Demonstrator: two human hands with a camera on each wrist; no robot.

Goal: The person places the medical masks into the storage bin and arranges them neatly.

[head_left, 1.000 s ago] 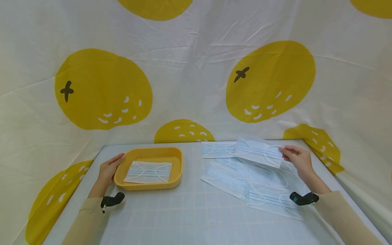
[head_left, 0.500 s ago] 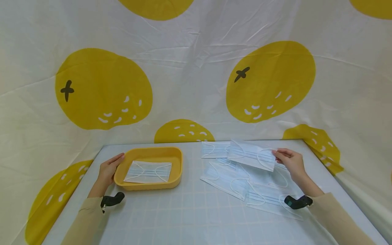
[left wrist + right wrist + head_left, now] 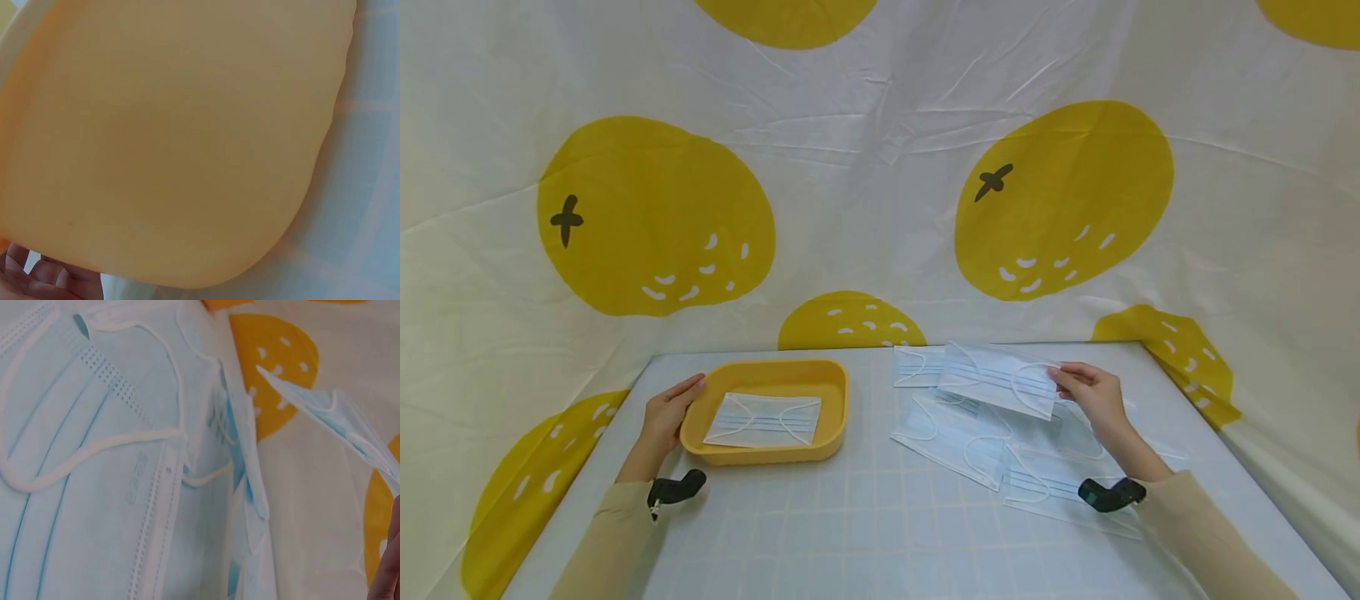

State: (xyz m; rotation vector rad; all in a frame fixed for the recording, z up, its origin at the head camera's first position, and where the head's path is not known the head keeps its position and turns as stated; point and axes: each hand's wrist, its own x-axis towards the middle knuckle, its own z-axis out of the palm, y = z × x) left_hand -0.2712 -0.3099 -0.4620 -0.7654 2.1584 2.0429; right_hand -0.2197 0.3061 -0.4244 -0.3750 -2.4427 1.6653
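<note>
At the left, my left hand grips the near-left rim of a yellow tray. A light blue face mask with white ear loops lies flat in that tray. The tray's wall fills most of the left wrist view, with curled fingers at the lower left. My right hand pinches the right end of another face mask, raised and tilted above a pile. In the right wrist view this held mask shows edge-on, and only part of the fingers is visible.
Several overlapping face masks lie on the table at the right, partly covered by the held mask and hand. A white curtain with yellow fruit prints hangs behind the table and along its sides.
My right hand has moved left with the held mask, which passes over the back of the pile. The left hand and tray have stayed in place.
</note>
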